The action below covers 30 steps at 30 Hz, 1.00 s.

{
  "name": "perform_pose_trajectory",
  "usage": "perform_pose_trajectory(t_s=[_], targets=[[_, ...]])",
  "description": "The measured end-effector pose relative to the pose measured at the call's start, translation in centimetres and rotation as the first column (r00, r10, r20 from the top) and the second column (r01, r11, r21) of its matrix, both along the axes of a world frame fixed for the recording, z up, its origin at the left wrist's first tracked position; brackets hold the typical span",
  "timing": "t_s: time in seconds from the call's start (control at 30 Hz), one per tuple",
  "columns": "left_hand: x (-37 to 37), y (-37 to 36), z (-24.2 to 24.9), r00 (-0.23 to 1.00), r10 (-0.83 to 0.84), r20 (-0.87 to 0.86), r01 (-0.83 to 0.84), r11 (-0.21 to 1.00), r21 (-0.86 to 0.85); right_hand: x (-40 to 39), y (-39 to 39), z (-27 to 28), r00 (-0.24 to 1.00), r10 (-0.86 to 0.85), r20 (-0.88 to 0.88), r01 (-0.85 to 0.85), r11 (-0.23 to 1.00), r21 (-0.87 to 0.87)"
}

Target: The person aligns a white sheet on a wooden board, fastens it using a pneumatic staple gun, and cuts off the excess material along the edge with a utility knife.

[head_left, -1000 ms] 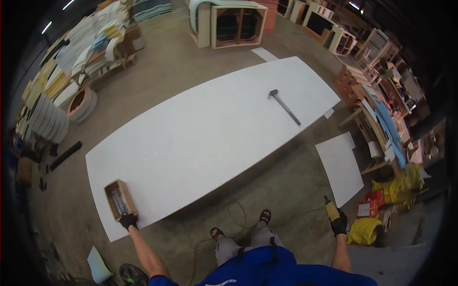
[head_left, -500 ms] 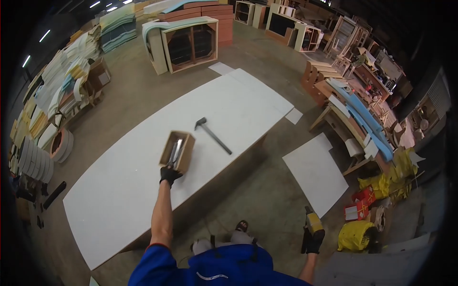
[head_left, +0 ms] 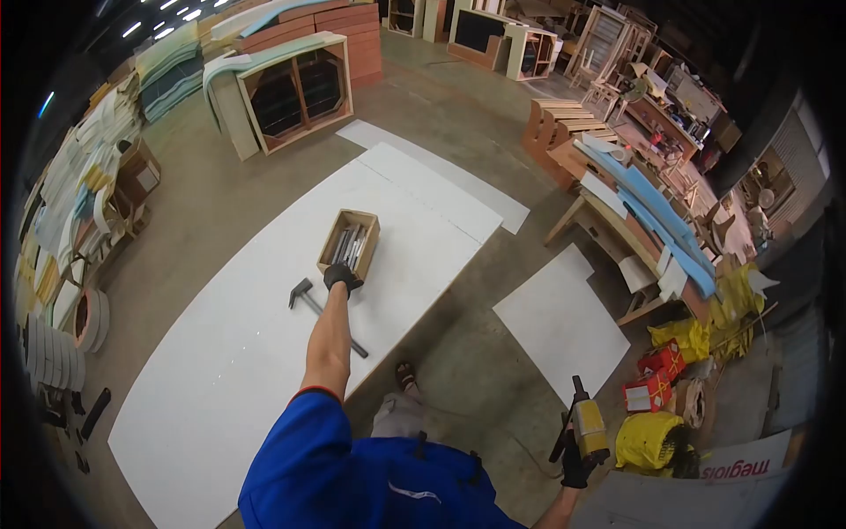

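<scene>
My left hand [head_left: 341,277], in a dark glove, is closed on the near end of a small open wooden box [head_left: 374,240]. Silvery strips [head_left: 350,245] that look like nail or staple strips lie inside the box. Close by, a hammer [head_left: 330,323] rests on the big white board [head_left: 229,344], its handle partly hidden under my left forearm. Down at the right, my gloved right hand [head_left: 577,462] grips a yellow and black nail gun [head_left: 588,423], held over the floor beside the board with its nose pointing away from me.
A smaller white sheet [head_left: 564,317] lies on the floor to the right. Beyond it stands a wooden bench [head_left: 617,238] with blue foam strips. Yellow bags [head_left: 648,439] and red boxes [head_left: 650,388] sit at the right. A framed wooden piece [head_left: 295,93] stands beyond the board.
The wooden box in my left hand has moved from the left of the hammer to its far right side. My view has shifted; my right hand still holds the nail gun.
</scene>
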<state>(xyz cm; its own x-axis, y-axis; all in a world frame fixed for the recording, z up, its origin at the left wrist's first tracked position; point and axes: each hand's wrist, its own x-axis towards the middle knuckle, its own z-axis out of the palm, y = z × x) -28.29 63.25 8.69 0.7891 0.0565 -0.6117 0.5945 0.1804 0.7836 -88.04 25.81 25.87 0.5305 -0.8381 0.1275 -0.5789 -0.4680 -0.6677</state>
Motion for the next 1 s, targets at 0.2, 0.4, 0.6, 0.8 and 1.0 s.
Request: perform_pose_trajectory(t_s=[0.2, 0.4, 0.6, 0.8, 1.0], targets=[[-0.2, -2.0, 7.1, 0.978, -0.183, -0.099, 0.206, 0.783, 0.587, 11.3, -3.7, -2.5, 0.998, 0.031, -0.057, -0.033, 0.999, -0.034], [4.4, -0.9, 6.0, 0.839, -0.477, 0.262, -0.098, 0.342, 0.935, 17.0, -8.4, -10.2, 0.974, 0.098, 0.206, -0.161, 0.935, 0.315], [12.5, -3.2, 3.6, 0.779, -0.622, 0.083, 0.040, 0.182, 0.983, 26.7, -5.2, -2.1, 0.953, 0.276, -0.124, -0.271, 0.961, 0.051], [14.7, -5.3, 0.2, 0.778, -0.592, 0.210, -0.123, 0.185, 0.975, 32.8, -4.0, 2.4, 0.959, 0.277, -0.068, -0.263, 0.951, 0.164], [14.8, -6.0, -0.4, 0.832, -0.538, 0.136, -0.065, 0.150, 0.987, 34.8, -9.5, -2.0, 0.904, 0.421, -0.071, -0.419, 0.907, 0.049]])
